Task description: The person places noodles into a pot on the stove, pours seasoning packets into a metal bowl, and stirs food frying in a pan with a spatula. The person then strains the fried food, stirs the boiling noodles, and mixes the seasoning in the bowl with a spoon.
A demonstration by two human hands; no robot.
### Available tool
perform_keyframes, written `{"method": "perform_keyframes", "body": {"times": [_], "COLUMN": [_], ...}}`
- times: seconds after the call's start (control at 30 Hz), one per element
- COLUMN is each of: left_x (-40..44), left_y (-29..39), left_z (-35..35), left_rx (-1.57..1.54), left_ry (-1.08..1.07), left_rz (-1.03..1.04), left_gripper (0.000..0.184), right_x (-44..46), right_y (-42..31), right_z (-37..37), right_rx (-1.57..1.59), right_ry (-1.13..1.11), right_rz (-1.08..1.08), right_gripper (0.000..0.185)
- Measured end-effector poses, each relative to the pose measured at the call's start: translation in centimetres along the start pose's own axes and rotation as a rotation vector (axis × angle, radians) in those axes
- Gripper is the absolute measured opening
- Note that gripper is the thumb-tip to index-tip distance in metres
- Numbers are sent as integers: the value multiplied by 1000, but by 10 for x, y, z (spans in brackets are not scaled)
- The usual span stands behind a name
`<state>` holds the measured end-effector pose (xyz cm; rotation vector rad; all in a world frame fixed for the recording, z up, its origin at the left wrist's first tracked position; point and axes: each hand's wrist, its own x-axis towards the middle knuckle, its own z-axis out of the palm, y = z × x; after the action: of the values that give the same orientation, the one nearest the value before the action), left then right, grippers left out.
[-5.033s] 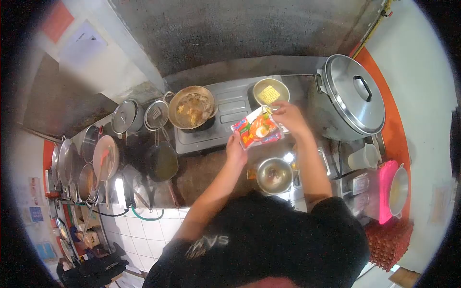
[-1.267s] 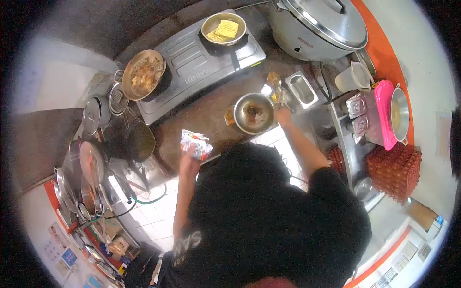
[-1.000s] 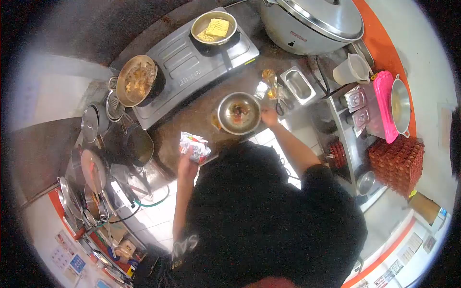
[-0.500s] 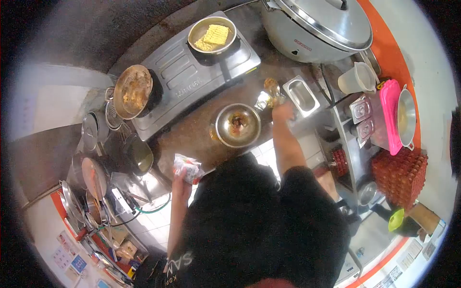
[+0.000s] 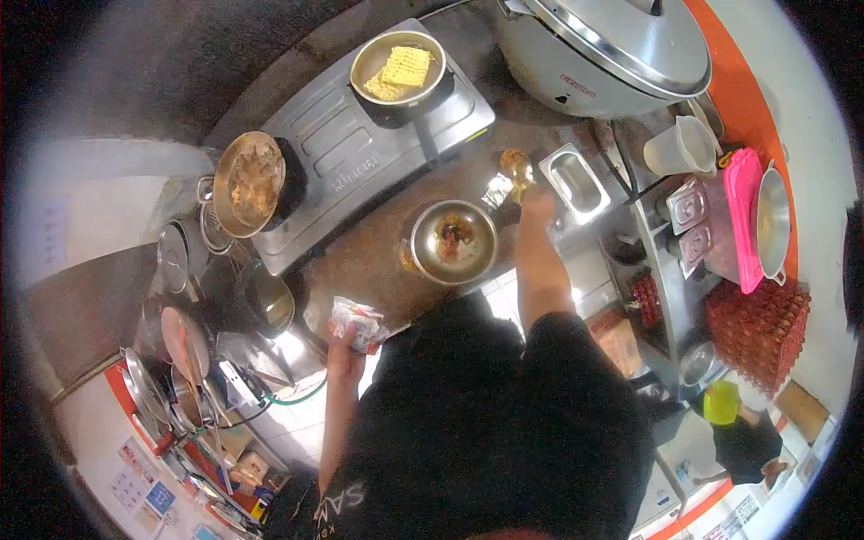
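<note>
My left hand [image 5: 345, 354] grips a crumpled white and red packet [image 5: 358, 326] over the counter's front edge. On the right, my right hand [image 5: 538, 205] reaches beside small foil and golden items [image 5: 513, 176]; its fingers are blurred, and whatever it holds cannot be made out. Between my hands a metal bowl [image 5: 454, 242] with dark red-brown contents rests on the counter. Yellow noodle blocks [image 5: 405, 68] lie in a small pan [image 5: 367, 67] on the right burner. Brown food is in liquid in a wok [image 5: 227, 174] on the left burner.
A large lidded pot [image 5: 567, 72] stands at the back right, near an empty steel tray [image 5: 576, 184] and a plastic jug [image 5: 681, 147]. Pans hang or lean at the left. Egg trays [image 5: 756, 333] are stacked at the right. Another person [image 5: 749, 447] is at the lower right.
My right hand has moved from the bowl's rim to the foil items and away from the bowl. My left hand keeps the packet, now lower. Another person has come into view with something yellow-green.
</note>
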<state>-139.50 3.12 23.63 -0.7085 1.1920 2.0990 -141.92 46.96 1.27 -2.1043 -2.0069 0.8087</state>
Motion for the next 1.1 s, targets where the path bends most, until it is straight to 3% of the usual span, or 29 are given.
{"method": "perform_keyframes", "body": {"times": [0.1,0.2,0.27,0.37,0.43,0.5,0.6,0.7,0.8,0.9,0.97,1.03,1.07,1.1], "left_x": [10,16,14,24,39,49,61,83,85,87,82,74,71,69], "left_y": [-1,-1,6,5,1,-4,-11,-34,-37,-32,-24,-14,-12,-9], "left_z": [0,14,38,58,62,82,127,139,147,132,124,118,114,110], "left_rx": [31,61,86,110,138,333,417,526,490,482,402,399,359,316], "left_ry": [-7,-19,-66,-136,-180,-250,-439,-419,-341,-294,-280,-283,-277,-273], "left_rz": [-19,-19,-52,-94,-158,-229,-263,-190,-161,-90,-88,-85,-88,-89], "left_gripper": [34,34,35,36,37,34,32,31,30,30,33,34,34,34], "right_x": [-1,-11,-20,-46,-60,-78,-130,-179,-192,-175,-140,-96,-72,-62], "right_y": [5,18,25,23,29,33,2,-36,-44,-50,-25,4,31,33], "right_z": [-6,-21,-41,-84,-97,-101,-131,-160,-157,-163,-124,-103,-81,-88], "right_rx": [10,168,502,708,603,1210,882,658,832,754,786,254,-13,-147], "right_ry": [-50,45,83,110,52,-417,-679,-887,-1067,-1240,-944,-236,49,-21], "right_rz": [-63,-105,-293,-349,-237,-115,-141,-155,-164,-243,-253,-588,-645,-568], "right_gripper": [25,21,16,12,13,16,16,14,21,29,31,27,37,46]}}
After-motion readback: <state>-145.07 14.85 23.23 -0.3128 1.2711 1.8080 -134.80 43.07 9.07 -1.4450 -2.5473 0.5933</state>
